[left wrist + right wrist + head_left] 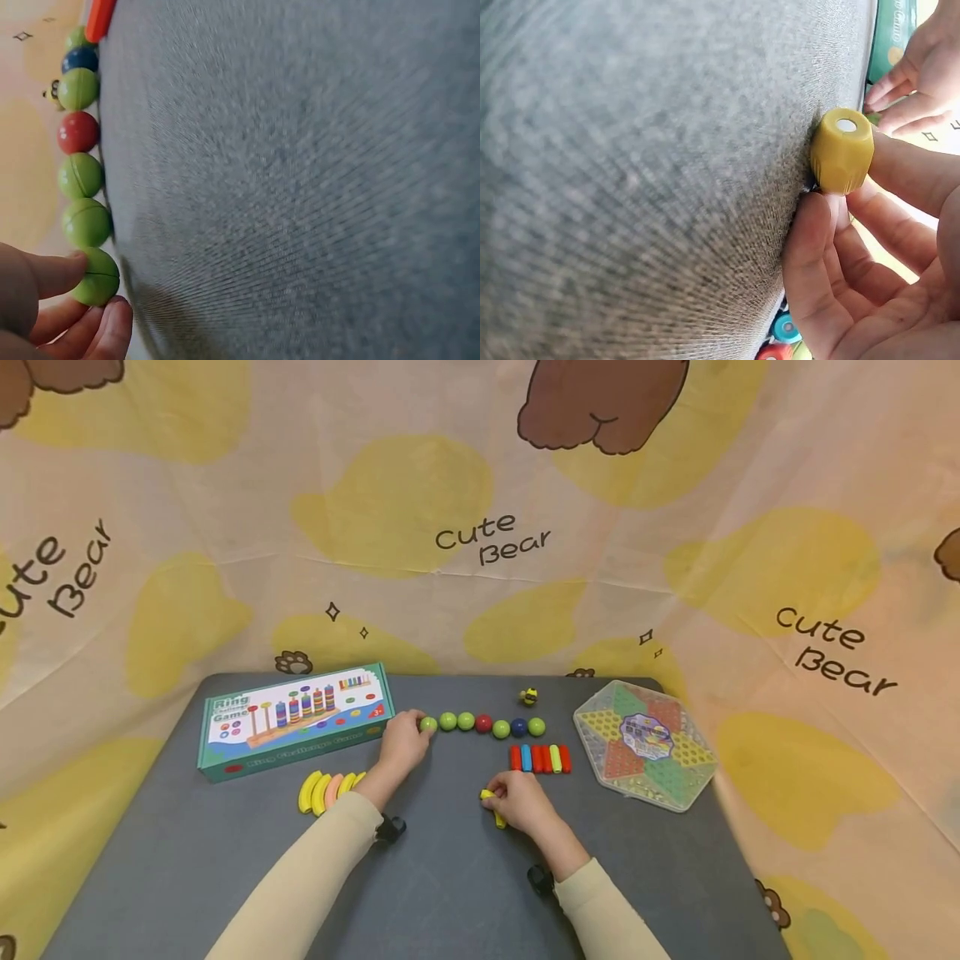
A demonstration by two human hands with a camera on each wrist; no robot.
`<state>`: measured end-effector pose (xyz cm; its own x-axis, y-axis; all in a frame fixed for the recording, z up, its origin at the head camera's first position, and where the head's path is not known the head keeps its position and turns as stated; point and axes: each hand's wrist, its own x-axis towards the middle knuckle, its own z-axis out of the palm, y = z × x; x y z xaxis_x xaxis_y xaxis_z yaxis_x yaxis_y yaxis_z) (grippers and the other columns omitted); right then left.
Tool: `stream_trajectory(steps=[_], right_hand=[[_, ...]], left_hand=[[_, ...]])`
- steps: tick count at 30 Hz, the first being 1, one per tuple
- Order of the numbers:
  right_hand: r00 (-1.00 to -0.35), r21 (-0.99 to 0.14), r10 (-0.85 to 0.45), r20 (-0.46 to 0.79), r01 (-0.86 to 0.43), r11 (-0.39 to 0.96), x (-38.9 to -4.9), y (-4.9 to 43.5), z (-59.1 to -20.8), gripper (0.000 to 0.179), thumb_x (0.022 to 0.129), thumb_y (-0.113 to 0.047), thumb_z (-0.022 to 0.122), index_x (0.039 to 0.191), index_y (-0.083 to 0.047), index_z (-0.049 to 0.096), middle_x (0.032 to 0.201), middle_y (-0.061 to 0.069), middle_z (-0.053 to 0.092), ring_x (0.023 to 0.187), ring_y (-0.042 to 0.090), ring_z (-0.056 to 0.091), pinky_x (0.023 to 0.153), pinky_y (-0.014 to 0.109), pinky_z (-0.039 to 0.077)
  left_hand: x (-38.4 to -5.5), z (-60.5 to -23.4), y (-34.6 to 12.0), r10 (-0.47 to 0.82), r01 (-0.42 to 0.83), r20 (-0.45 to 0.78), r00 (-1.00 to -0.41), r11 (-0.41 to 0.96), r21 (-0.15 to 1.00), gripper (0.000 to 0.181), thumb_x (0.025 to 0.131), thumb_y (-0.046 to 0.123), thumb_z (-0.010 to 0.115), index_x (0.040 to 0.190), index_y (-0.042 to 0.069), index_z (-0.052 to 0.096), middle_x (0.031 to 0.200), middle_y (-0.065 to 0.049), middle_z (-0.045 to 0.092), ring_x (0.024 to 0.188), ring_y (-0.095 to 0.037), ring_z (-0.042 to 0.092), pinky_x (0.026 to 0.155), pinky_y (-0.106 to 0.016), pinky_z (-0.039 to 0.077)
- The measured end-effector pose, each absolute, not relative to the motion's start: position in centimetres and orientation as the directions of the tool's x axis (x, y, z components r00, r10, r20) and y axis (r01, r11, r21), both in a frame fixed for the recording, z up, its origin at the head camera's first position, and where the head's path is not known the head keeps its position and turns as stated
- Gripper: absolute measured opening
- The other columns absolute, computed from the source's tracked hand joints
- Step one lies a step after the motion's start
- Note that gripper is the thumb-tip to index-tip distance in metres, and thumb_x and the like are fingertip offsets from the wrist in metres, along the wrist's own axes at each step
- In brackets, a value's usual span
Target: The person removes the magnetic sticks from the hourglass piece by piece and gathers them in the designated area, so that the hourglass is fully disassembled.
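Observation:
At the left end of a row of coloured balls, my left hand point(403, 745) pinches a green ball point(97, 279) between thumb and fingertips. The other balls run off to the right: several green ones point(466, 722), a red ball point(483, 723) and a blue ball point(519, 727). Nearer the front, my right hand point(522, 803) holds a yellow stick point(841, 154) by its sides, low over the table. A round, pale silvery spot marks the stick's facing end. Beyond the right hand lies a side-by-side row of short red, blue and yellow sticks point(537, 759).
Curved yellow and pink pieces point(320, 792) lie beside the left forearm, partly covered by it. A green ring game box point(296, 722) stands at the back left. A hexagonal Chinese checkers case point(645, 745) lies on the right. Behind the balls sits a small bee figure point(528, 696).

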<state>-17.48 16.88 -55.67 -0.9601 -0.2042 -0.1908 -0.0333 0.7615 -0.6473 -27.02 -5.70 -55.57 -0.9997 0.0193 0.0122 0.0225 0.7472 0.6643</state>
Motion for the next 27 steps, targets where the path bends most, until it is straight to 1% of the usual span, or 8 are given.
stream_trajectory(steps=[3,7,11,15,18,21,23,27], right_hand=[[-0.96,-0.647,-0.215,-0.181,-0.048,0.761,-17.4,16.7,-55.7,0.017,0.087,-0.021,0.08,0.097,-0.007,0.076,0.079,-0.002,0.064,0.07,0.012,0.056,0.062,0.026,0.049],[-0.964,-0.624,-0.205,-0.171,-0.055,0.779,-16.9,16.5,-55.3,0.026,0.087,-0.029,0.081,0.101,-0.008,0.074,0.078,-0.003,0.063,0.068,0.012,0.055,0.061,0.026,0.048],[-0.964,-0.552,-0.176,-0.198,-0.038,0.833,-16.1,16.5,-54.6,0.035,0.078,-0.034,0.088,0.091,-0.009,0.068,0.071,-0.001,0.056,0.063,0.015,0.051,0.057,0.028,0.043],[-0.965,-0.494,-0.185,-0.187,-0.07,0.867,-15.8,16.6,-54.2,0.025,0.076,-0.024,0.089,0.085,-0.011,0.069,0.072,-0.002,0.058,0.064,0.016,0.052,0.059,0.03,0.043],[-0.967,-0.51,-0.219,-0.127,-0.126,0.851,-16.2,16.6,-54.4,0.013,0.082,-0.015,0.084,0.091,-0.014,0.074,0.082,-0.003,0.065,0.072,0.014,0.057,0.067,0.033,0.05],[-0.952,-0.539,-0.3,-0.067,-0.219,0.814,-16.8,16.7,-54.7,0.014,0.085,-0.009,0.08,0.098,-0.014,0.077,0.093,-0.002,0.069,0.083,0.014,0.061,0.078,0.035,0.055],[-0.939,-0.556,-0.342,-0.047,-0.259,0.79,-17.1,16.7,-55.0,0.017,0.086,-0.006,0.078,0.102,-0.012,0.077,0.099,0.0,0.071,0.089,0.015,0.063,0.084,0.036,0.055],[-0.952,-0.549,-0.301,-0.059,-0.221,0.806,-17.0,16.8,-55.2,0.019,0.085,-0.006,0.08,0.103,-0.011,0.075,0.096,0.001,0.068,0.085,0.016,0.061,0.081,0.035,0.055]], left_hand=[[-27.4,-55.8,-5.8,0.01,0.012,0.007,-1.0,0.751,0.66,0.036,0.095,0.017,0.069,0.125,-0.003,0.065,0.119,-0.021,0.067,0.112,-0.036,0.063,0.094,-0.048,0.052],[-27.5,-56.0,-5.9,0.001,0.009,0.013,-1.0,0.745,0.667,0.038,0.095,0.017,0.07,0.127,-0.003,0.063,0.12,-0.022,0.066,0.113,-0.037,0.063,0.095,-0.048,0.052],[-27.2,-56.0,-6.0,-0.003,0.012,0.02,-1.0,0.738,0.675,0.045,0.093,0.017,0.072,0.132,-0.003,0.06,0.118,-0.022,0.065,0.107,-0.035,0.063,0.091,-0.047,0.053],[-26.7,-55.9,-6.0,0.001,0.019,0.027,-1.0,0.729,0.684,0.05,0.091,0.015,0.074,0.135,-0.002,0.057,0.121,-0.021,0.062,0.108,-0.035,0.062,0.091,-0.048,0.052],[-26.2,-55.8,-6.0,0.005,0.032,0.041,-0.999,0.729,0.684,0.051,0.09,0.013,0.073,0.136,-0.001,0.056,0.129,-0.022,0.058,0.119,-0.038,0.058,0.099,-0.05,0.049],[-25.3,-55.5,-5.8,0.011,0.057,0.073,-0.997,0.743,0.667,0.048,0.088,0.012,0.073,0.133,0.0,0.059,0.134,-0.022,0.056,0.125,-0.04,0.053,0.105,-0.055,0.043],[-24.4,-55.2,-5.5,0.036,0.094,0.101,-0.994,0.751,0.653,0.043,0.087,0.01,0.074,0.127,0.001,0.063,0.129,-0.02,0.06,0.122,-0.039,0.056,0.103,-0.056,0.044],[-22.1,-54.9,-4.8,0.155,0.176,0.089,-0.984,0.749,0.638,0.03,0.083,0.004,0.075,0.113,0.003,0.07,0.103,-0.011,0.068,0.095,-0.027,0.064,0.086,-0.045,0.052]])
